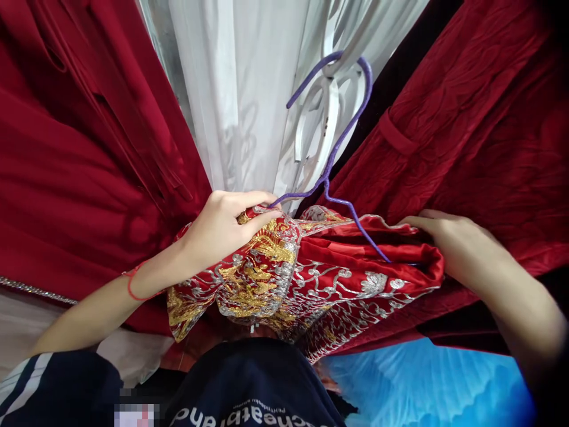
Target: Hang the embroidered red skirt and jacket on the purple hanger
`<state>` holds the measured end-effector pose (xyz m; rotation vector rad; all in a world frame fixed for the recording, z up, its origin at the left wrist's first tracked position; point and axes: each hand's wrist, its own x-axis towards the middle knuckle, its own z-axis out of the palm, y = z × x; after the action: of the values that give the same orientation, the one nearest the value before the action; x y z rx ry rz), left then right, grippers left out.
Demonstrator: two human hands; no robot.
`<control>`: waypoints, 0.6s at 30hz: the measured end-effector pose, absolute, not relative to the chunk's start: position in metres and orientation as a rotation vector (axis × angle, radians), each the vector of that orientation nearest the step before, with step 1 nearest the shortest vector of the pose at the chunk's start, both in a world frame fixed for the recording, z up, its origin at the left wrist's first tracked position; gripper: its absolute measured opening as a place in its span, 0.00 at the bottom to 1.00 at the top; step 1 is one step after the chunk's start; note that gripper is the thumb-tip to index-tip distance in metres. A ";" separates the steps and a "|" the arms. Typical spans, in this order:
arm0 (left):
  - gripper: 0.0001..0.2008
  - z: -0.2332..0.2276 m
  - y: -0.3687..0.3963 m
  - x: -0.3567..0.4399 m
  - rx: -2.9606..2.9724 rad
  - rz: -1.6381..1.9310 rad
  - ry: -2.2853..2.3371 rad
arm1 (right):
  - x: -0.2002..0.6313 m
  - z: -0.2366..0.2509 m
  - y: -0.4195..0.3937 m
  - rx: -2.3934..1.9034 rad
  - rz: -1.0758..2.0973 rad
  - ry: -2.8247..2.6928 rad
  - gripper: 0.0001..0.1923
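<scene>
Purple hanger (338, 148): hook end points up and away, long axis running diagonally down to the right, lower arm buried in the embroidered red garment (311, 279). Left hand (222, 228) left of the hanger, fingers closed on the garment's gold-stitched edge. Right hand (448, 240) right of the hanger, fingers curled over the garment's edge. White curtain (240, 89) behind the hanger.

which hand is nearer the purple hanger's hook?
Left. The left hand grips the embroidered red garment beside the purple hanger, just below its hook. The right hand holds the garment's far edge, further out.
</scene>
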<state>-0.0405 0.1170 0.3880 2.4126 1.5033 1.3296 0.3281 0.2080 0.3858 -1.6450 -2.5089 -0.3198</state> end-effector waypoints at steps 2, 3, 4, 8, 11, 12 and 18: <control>0.09 0.390 0.115 -0.041 2.445 1.331 1.523 | 0.328 0.379 0.201 -1.846 -0.412 -2.387 0.13; 0.09 0.391 0.115 -0.041 2.459 1.325 1.535 | 0.329 0.375 0.197 -1.874 -0.389 -2.324 0.13; 0.09 0.392 0.114 -0.041 2.472 1.314 1.548 | 0.329 0.371 0.194 -1.852 -0.323 -2.262 0.13; 0.09 0.397 0.113 -0.042 2.505 1.264 1.586 | 0.326 0.348 0.179 -1.594 -0.153 -1.903 0.16; 0.09 0.398 0.113 -0.044 2.530 1.242 1.611 | 0.326 0.327 0.175 -1.401 -0.513 -1.657 0.18; 0.09 0.398 0.113 -0.044 2.538 1.240 1.613 | 0.328 0.319 0.176 -1.327 -0.730 -1.579 0.19; 0.09 0.395 0.115 -0.046 2.561 1.249 1.547 | 0.354 0.287 0.179 -0.985 -1.409 -1.619 0.20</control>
<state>-0.0464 0.1146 0.3947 2.5614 1.5468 1.2491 0.3541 0.1791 0.2875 -0.9849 -1.6192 -1.4095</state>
